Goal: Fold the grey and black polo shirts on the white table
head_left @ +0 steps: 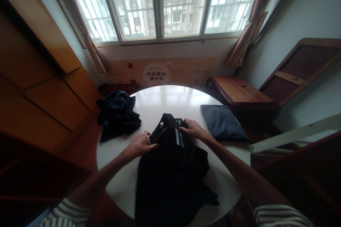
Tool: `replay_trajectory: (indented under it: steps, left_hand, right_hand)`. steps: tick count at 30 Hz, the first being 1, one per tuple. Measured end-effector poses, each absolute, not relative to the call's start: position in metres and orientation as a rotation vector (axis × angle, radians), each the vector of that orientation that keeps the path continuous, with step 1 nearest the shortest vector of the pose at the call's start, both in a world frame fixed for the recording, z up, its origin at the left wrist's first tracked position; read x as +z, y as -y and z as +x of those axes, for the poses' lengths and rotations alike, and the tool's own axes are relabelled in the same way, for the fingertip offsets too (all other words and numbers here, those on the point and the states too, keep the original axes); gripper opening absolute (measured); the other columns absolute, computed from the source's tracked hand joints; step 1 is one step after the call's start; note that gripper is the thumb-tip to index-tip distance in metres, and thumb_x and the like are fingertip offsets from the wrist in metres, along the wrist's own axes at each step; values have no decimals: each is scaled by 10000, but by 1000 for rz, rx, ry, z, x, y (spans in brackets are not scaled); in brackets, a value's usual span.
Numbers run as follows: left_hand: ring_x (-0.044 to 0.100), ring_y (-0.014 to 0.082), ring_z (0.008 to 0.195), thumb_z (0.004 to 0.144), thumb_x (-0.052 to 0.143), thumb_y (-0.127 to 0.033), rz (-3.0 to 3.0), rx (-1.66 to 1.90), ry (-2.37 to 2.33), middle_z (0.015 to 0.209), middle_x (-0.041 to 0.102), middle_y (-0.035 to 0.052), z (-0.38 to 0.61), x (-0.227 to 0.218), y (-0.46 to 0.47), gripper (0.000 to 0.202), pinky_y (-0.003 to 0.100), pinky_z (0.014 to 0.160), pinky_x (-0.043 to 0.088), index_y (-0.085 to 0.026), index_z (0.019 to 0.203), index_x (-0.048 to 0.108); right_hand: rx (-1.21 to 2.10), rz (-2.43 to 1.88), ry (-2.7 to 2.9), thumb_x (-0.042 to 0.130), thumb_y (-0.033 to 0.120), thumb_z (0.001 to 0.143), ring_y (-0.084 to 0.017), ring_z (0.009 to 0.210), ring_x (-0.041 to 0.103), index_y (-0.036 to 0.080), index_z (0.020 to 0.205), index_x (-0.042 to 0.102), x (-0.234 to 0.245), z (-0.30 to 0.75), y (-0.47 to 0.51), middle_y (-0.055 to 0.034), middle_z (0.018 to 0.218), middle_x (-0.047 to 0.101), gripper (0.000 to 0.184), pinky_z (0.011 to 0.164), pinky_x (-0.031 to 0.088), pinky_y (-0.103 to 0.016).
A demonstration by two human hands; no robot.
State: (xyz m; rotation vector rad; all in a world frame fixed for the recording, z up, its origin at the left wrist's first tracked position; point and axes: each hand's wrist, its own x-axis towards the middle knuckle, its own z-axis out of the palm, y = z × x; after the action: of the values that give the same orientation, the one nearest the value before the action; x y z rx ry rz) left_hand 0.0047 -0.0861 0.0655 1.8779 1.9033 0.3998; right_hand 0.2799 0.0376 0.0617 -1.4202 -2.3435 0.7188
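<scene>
A black garment (pixel 170 173) with grey stripes near its top lies spread down the middle of a round white table (pixel 165 101). My left hand (pixel 140 144) grips its left edge with the fingers closed on the cloth. My right hand (pixel 193 128) pinches the upper right edge beside the stripes. The garment's lower part hangs over the near table edge.
A crumpled dark blue garment (pixel 118 113) sits at the table's left edge. A folded dark grey cloth (pixel 222 122) lies at the right. A wooden bench (pixel 239 92) stands beyond the table, wooden cabinets (pixel 39 88) to the left, a window behind.
</scene>
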Motion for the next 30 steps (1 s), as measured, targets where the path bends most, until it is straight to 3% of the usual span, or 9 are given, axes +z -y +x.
replay_trajectory:
  steps: [3, 7, 10, 13, 17, 22, 24, 27, 30]
  left_hand:
    - [686, 234, 715, 783, 679, -586, 1820, 543, -1761, 730, 679, 12, 19, 62, 99, 814, 302, 643, 495, -121, 1398, 417]
    - [626, 160, 633, 892, 590, -367, 1898, 768, -1554, 867, 642, 1, 29, 55, 105, 682, 282, 619, 508, -207, 1475, 276]
    - [589, 125, 656, 947, 467, -269, 2056, 970, -1570, 958, 608, 8, 17, 62, 93, 467, 264, 642, 496, -255, 1398, 350]
    - [600, 148, 749, 960, 458, -273, 2209, 1227, -1739, 982, 621, 24, -8, 86, 60, 269, 285, 713, 489, -243, 1226, 477]
    - [604, 176, 812, 966, 486, -305, 2268, 1481, -1887, 996, 632, 52, -32, 133, -17, 169, 303, 762, 487, -209, 1098, 532]
    - [601, 266, 1052, 915, 587, -233, 2441, 1115, -2018, 1183, 611, 145, -3, 165, -88, 244, 374, 891, 470, -150, 1145, 592]
    - [627, 298, 1029, 933, 578, -271, 2436, 820, -2010, 1118, 648, 157, 17, 156, -84, 220, 395, 875, 476, -141, 1098, 641]
    - [672, 291, 912, 940, 590, -407, 2240, 532, -1886, 928, 696, 131, 40, 123, -47, 289, 387, 832, 504, -140, 991, 688]
    - [662, 241, 950, 940, 608, -428, 2093, 495, -1837, 1040, 682, 105, 48, 88, -5, 319, 378, 846, 536, -139, 1060, 671]
  right_hand:
    - [788, -1296, 2247, 607, 286, 830, -206, 807, 653, 181, 883, 586, 63, 275, -31, -75, 865, 704, 118, 721, 480, -285]
    - [907, -1160, 2051, 570, 307, 768, -153, 617, 559, 205, 767, 513, 85, 291, -16, 0, 682, 605, 117, 554, 416, -249]
    - [1029, -1150, 1798, 586, 330, 724, -120, 519, 470, 218, 728, 479, 113, 315, -3, 32, 619, 529, 155, 466, 347, -235]
    - [1014, -1105, 1427, 657, 352, 656, -116, 501, 434, 240, 765, 458, 139, 343, -3, 51, 616, 488, 253, 455, 351, -238]
    - [917, -1001, 1239, 669, 367, 637, -112, 488, 408, 260, 782, 406, 160, 376, -41, 67, 624, 444, 319, 450, 352, -233]
    - [428, -1369, 1410, 639, 406, 721, -171, 595, 544, 226, 897, 482, 154, 385, -95, -9, 730, 571, 297, 587, 460, -309]
    - [258, -1460, 1577, 593, 382, 783, -191, 645, 585, 194, 919, 550, 143, 377, -91, -48, 762, 613, 236, 654, 473, -320]
    - [271, -1476, 1926, 485, 427, 901, -199, 628, 614, 188, 920, 634, 119, 359, -55, -51, 706, 637, 282, 654, 457, -303]
    - [426, -1534, 2222, 445, 558, 939, -226, 633, 648, 195, 1137, 655, 93, 340, -9, -42, 656, 652, 464, 635, 442, -296]
